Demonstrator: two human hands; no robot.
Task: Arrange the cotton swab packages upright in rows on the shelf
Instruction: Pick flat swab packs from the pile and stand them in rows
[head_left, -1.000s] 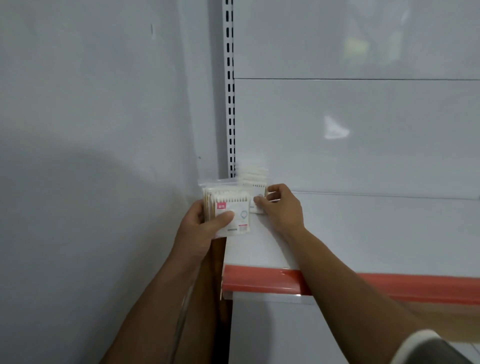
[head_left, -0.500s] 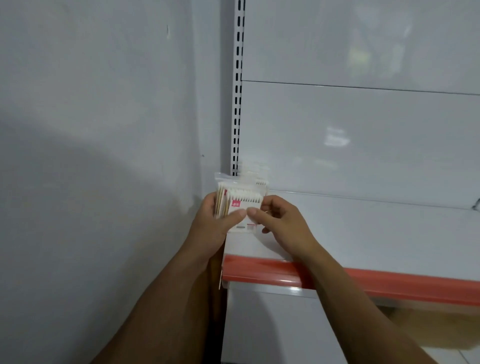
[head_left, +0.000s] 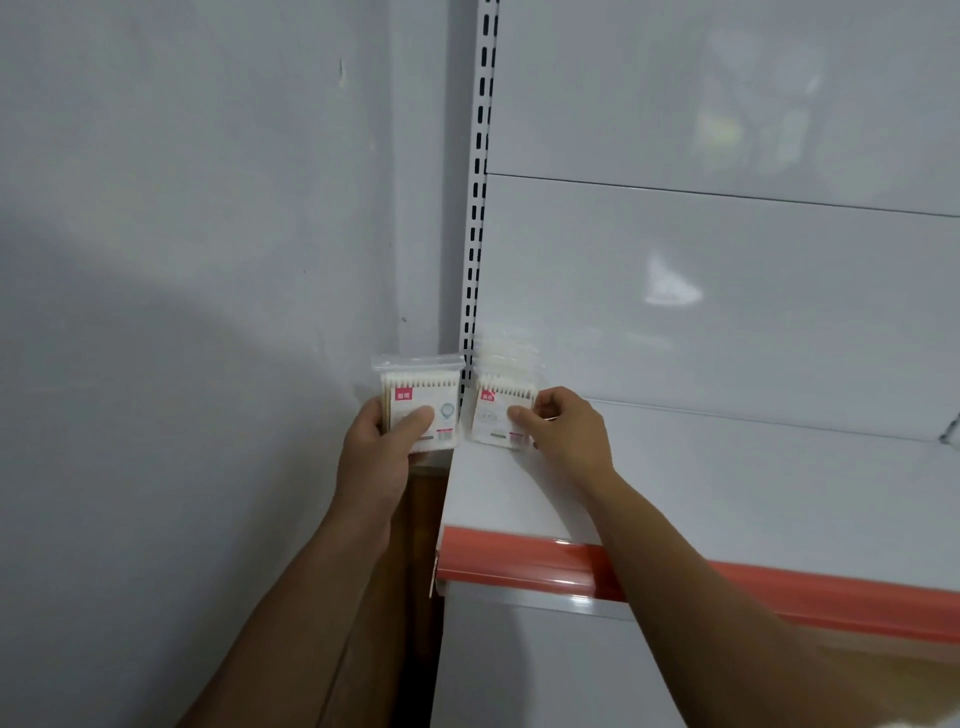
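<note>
Fingers (head_left: 521, 415) of the right hand (head_left: 566, 431) are curled, pinching one flat clear-plastic cotton swab package (head_left: 493, 421), held upright at the shelf's (head_left: 727, 493) back left corner. A stack of like packages (head_left: 423, 400), white-tipped swabs inside, is gripped by the left hand (head_left: 374, 457) just off the shelf's left edge.

**Shelving bay beside a wall**

A grey wall (head_left: 182, 234) stood left of a white slotted upright (head_left: 480, 182). Glossy white back panels (head_left: 753, 364), joined at a horizontal seam, carried a patch of glare (head_left: 670, 288). Below lay the white shelf (head_left: 753, 499), an orange-red strip (head_left: 519, 566) along its front edge.
</note>
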